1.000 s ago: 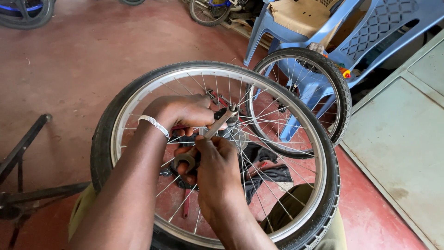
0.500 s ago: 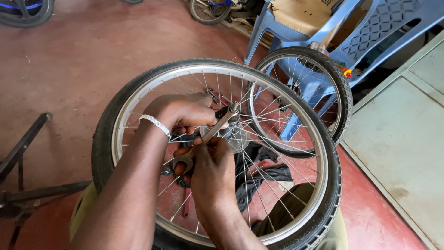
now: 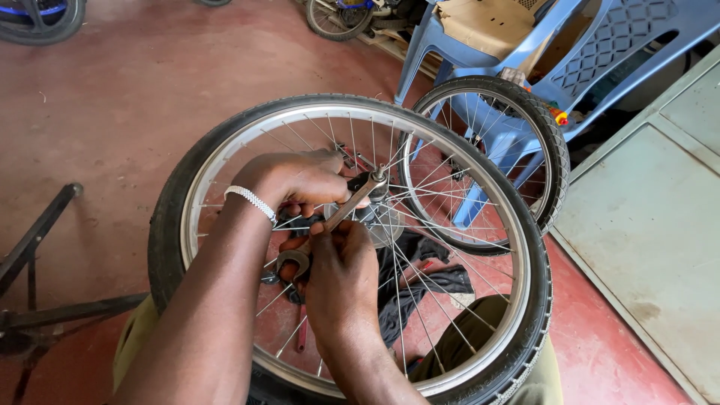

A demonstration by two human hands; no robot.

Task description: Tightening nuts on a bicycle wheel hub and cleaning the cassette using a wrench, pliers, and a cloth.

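A large bicycle wheel (image 3: 225, 142) with a black tyre and silver rim lies flat across my lap. At its hub (image 3: 382, 221), a silver wrench (image 3: 341, 214) runs diagonally, its head on the axle nut. My right hand (image 3: 341, 281) grips the lower end of this wrench. My left hand (image 3: 296, 180), with a white beaded bracelet on the wrist, is closed over a dark tool beside the hub; most of that tool is hidden by the fingers.
A smaller wheel (image 3: 544, 142) leans against a blue plastic chair (image 3: 600, 45) behind the big wheel. Dark cloth (image 3: 435, 281) lies under the spokes. A black metal frame (image 3: 37, 240) sits at left, a grey slab (image 3: 652, 225) at right, more wheels at the back.
Both hands stay at the hub. The silver wrench has turned only slightly, and the view has shifted a little.
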